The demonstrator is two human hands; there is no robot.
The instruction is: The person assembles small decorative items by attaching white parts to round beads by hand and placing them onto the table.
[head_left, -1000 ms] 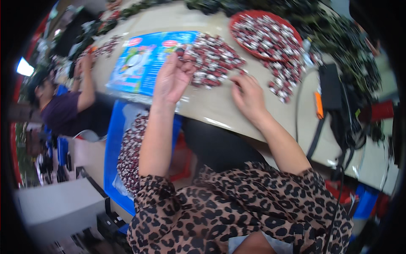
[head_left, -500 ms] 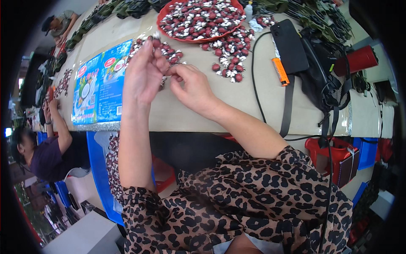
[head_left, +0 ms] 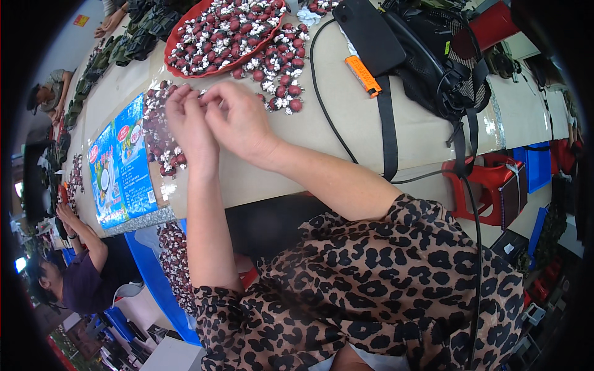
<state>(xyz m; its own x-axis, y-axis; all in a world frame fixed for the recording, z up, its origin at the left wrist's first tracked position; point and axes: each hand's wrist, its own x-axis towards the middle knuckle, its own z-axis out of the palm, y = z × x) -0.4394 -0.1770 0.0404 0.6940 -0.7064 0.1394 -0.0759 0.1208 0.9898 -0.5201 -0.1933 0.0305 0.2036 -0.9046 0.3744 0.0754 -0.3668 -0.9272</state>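
While both forearms reach forward, left hand (head_left: pixel 189 120) and right hand (head_left: pixel 241 120) meet, fingertips pinching small red-and-white pieces (head_left: pixel 162 133), grip clenched, blue printed package (head_left: pixel 120 167) flat at counter (head_left: pixel 346 142) left edge.

— The table top (head_left: pixel 396 133): what finish?
— Smooth and pale, with a dull sheen, seemingly under a clear film

— And the red tray (head_left: pixel 175 62)?
— Glossy plastic, by its look. The small pieces (head_left: pixel 223 31) heaped in it are shiny dark red with crinkled white bits

— The blue sheet (head_left: pixel 120 167)?
— Slick printed film, glossy

— The black bag (head_left: pixel 433 62)?
— Matt woven cloth with a mesh panel; the orange lighter (head_left: pixel 363 76) beside it is smooth plastic

— The sleeve (head_left: pixel 371 284)?
— Soft, matt leopard-print cloth
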